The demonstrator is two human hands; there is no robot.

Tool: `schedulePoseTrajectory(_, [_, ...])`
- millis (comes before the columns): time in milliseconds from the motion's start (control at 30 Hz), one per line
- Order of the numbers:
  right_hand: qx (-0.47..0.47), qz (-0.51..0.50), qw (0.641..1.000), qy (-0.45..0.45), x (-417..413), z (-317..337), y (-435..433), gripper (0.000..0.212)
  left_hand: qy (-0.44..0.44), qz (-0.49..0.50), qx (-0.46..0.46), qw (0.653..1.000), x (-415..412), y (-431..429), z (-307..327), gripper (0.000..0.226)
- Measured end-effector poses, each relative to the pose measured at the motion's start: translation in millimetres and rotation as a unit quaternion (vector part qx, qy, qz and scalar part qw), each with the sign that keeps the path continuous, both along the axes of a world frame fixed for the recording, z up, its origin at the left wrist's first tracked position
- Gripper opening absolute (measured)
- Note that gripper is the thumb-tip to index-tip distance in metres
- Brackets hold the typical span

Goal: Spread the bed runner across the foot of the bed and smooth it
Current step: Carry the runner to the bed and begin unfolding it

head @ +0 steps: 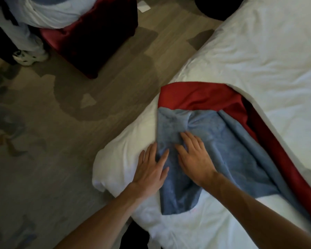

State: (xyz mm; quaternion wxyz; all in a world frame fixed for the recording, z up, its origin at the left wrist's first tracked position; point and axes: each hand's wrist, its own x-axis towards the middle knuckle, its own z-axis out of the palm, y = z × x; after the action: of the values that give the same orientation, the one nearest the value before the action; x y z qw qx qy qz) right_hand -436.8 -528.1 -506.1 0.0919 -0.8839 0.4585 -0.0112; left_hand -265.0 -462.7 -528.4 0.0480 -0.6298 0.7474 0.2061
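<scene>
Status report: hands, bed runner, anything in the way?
Left hand open, flat on bed runner edge. Right hand open, pressing its blue side. Runner creased, partly folded, not spread. Nothing blocking.

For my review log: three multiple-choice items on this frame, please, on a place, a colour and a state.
1. Where does the blue fabric bed runner with red backing lie? A in a drawer; B on the white duvet-covered bed; C on a shelf.
2. What colour is its turned-over band? A green; B red; C yellow.
3. How are the left hand and right hand? A fists; B gripping a pillow; C flat, fingers on the runner.
Answers: B, white bedding surrounds it; B, red edges the blue; C, straight fingers rest on it.
</scene>
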Motion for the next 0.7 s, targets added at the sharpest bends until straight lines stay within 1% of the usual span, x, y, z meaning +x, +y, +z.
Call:
schedulePoseTrajectory(133, [-0.009, -0.022, 1.0, 0.001, -15, -12, 55, 0.032, -0.012, -0.037, 0.007, 0.999, 4, 30, -2, 0.063])
schedulePoseTrajectory(300, [-0.013, 0.012, 1.0, 0.016, -25, -19, 115, 0.033, -0.025, -0.096, -0.025, 0.995, 6, 63, 3, 0.07])
schedulePoseTrajectory(400, [-0.012, -0.031, 0.999, 0.021, -24, -18, 141, 0.026, -0.021, -0.158, -0.049, 0.986, 4, 81, -1, 0.074])
schedulePoseTrajectory(433, [-0.005, -0.044, 0.999, 0.023, -24, -18, 149, 0.028, -0.026, -0.178, -0.057, 0.982, 3, 87, -3, 0.074])
schedulePoseTrajectory(533, [0.029, -0.059, 0.997, 0.028, -28, -15, 171, 0.046, -0.064, -0.23, -0.051, 0.97, -3, 99, -6, 0.071])
schedulePoseTrajectory(567, [0.035, -0.057, 0.997, 0.033, -29, -14, 176, 0.049, -0.076, -0.239, -0.051, 0.967, -5, 101, -8, 0.07])
schedulePoseTrajectory(700, [0.006, -0.057, 0.997, 0.053, -21, -13, 176, 0.039, -0.092, -0.242, -0.044, 0.965, -10, 100, -15, 0.06])
